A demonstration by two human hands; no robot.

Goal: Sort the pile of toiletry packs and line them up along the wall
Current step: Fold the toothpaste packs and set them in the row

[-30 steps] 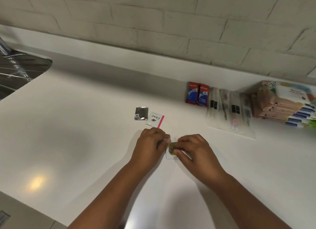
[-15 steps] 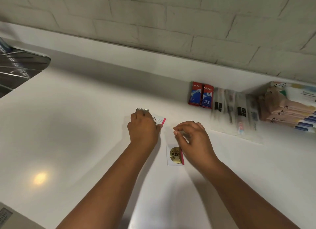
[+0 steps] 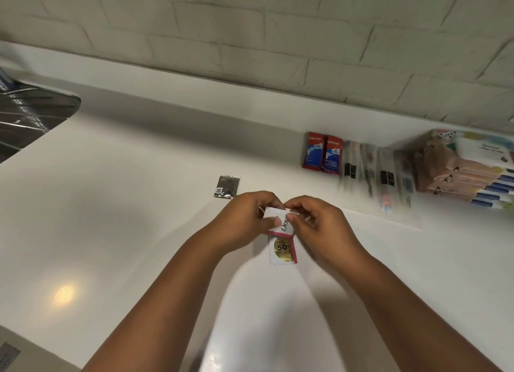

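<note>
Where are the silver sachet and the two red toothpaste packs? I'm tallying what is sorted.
silver sachet [image 3: 227, 187], head view, middle of its face.
red toothpaste packs [image 3: 322, 156], head view, seam where the pair meets.

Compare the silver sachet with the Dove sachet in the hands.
The silver sachet lies flat and untouched on the counter; the Dove sachet is pinched between the left hand and right hand. The silver one is metallic and dark; the Dove one is white with pink trim. Both are small flat packets.
</note>
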